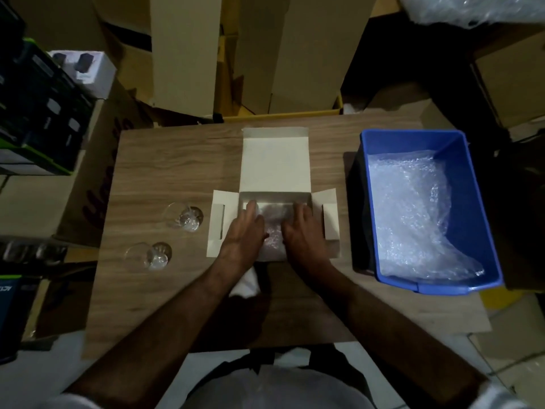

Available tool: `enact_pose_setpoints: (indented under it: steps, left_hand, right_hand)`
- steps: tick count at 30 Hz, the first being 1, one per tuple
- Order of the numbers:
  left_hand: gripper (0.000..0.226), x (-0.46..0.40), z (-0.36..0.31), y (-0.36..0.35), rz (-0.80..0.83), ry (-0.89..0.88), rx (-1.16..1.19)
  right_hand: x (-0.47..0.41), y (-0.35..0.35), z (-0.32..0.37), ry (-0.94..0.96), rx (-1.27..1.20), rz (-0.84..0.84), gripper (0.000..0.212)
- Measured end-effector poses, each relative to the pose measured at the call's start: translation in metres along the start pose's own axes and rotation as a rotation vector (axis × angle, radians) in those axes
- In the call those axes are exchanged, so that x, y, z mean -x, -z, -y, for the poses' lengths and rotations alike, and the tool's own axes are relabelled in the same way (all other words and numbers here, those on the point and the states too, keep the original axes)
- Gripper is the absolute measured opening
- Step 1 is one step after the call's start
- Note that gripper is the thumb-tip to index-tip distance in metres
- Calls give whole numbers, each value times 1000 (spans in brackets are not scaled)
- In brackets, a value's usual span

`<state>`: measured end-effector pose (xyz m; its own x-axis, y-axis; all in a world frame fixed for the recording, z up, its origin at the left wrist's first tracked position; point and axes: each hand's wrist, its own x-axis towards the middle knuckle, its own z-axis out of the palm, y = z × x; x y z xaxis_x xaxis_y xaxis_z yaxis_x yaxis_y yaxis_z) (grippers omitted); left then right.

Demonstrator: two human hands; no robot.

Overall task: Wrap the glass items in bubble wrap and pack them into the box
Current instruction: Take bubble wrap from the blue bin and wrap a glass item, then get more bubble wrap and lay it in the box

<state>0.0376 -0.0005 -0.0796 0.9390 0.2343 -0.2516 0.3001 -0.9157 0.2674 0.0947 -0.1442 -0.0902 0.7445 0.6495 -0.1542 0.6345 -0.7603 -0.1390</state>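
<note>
A small white cardboard box lies open in the middle of the wooden table, lid flap folded back and side flaps spread. Inside it sits a bubble-wrapped bundle. My left hand and my right hand reach into the box on either side of the bundle, fingers fairly straight and pressing on the wrap. Two bare clear glasses lie on their sides left of the box: one glass farther away, the other glass nearer me.
A blue plastic bin holding loose bubble wrap stands at the table's right. Cardboard cartons crowd behind the table, and dark crates stack at the left. A white scrap lies under my left forearm.
</note>
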Motion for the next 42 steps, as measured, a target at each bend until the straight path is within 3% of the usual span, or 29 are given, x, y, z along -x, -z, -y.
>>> enact_pose_setpoints:
  steps: [2,5,8,16,23,27,34,38,42]
  left_hand:
    - [52,0,6,-4,47,-73,-91]
    - [60,-5,10,-6,129,-125,-266]
    - [64,-11,9,-7,172,-184,-529]
    - [53,-6,-4,-17,255,-100,-746]
    - [60,-6,0,-17,261,-81,-564]
    - [95,-1,5,-9,176,-146,-434]
    - [69,16,-21,4,-99,-217,-151]
    - [52,11,-69,2,-227,-264,-46]
    - [52,4,-132,2,-303,-333,22]
  right_hand:
    - [5,-5,0,68,10,-29,24]
    - [0,-4,-3,77,-124,197,38]
    - [-13,-9,-9,97,-134,289,45]
    - [-15,-25,-7,63,-96,250,46]
    - [-19,-21,-8,138,-25,300,55]
    - [-9,-6,-12,173,1,221,70]
    - [45,50,-45,158,-223,-165,66]
    - [74,69,-85,-9,-292,-319,63]
    - [104,67,-135,-209,-258,-390,54]
